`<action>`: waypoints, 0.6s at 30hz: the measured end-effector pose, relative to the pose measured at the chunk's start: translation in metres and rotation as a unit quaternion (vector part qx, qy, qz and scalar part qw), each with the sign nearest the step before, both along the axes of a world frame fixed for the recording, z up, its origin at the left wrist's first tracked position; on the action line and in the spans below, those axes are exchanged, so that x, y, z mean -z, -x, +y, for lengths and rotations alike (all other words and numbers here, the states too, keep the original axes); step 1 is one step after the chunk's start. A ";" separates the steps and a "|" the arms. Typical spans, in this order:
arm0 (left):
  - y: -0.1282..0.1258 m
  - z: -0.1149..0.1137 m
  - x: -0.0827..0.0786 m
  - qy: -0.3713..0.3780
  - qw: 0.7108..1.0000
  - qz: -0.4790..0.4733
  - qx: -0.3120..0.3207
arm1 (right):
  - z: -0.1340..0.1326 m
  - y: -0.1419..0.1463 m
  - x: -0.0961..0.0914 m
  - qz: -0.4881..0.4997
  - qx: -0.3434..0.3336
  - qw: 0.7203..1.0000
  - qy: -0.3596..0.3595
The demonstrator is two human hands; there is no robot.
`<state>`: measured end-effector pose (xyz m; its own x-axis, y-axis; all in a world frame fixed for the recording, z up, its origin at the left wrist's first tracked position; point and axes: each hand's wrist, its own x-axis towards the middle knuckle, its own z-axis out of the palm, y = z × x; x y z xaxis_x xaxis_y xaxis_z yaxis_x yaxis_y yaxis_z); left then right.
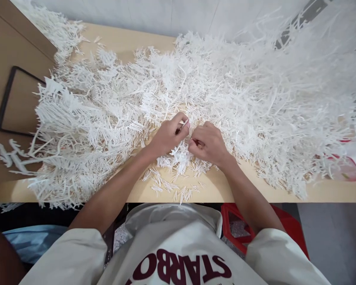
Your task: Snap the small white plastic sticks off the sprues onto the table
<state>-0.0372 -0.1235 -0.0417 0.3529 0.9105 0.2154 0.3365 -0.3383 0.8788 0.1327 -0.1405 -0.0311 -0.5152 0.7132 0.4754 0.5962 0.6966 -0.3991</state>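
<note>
A broad heap of thin, white, branching plastic-looking sprigs spreads over the wooden table. My left hand is at the near middle of the heap, thumb and forefinger pinched on a small white sprig. Just to its right, my right hand is curled closed with the knuckles up; whatever its fingers hold is hidden. A small clump of white sprigs lies below and between both hands. Short loose white pieces are scattered on the tabletop closer to my body.
At the left stands a brown cardboard panel with a black rectangular frame against it. A pink and clear plastic bag lies at the right edge. Below the table are a red stool-like object and, lower left, part of another person.
</note>
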 end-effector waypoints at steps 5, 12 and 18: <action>0.005 0.004 0.001 0.032 0.997 -0.072 -0.026 | -0.004 0.002 0.002 0.048 -0.002 0.999 0.003; 0.003 0.008 0.009 0.086 0.984 -0.153 -0.013 | 0.001 -0.002 -0.004 0.178 0.145 0.972 -0.039; 0.001 0.004 0.007 0.053 0.988 -0.144 -0.009 | 0.009 -0.005 -0.003 0.114 0.078 0.987 0.086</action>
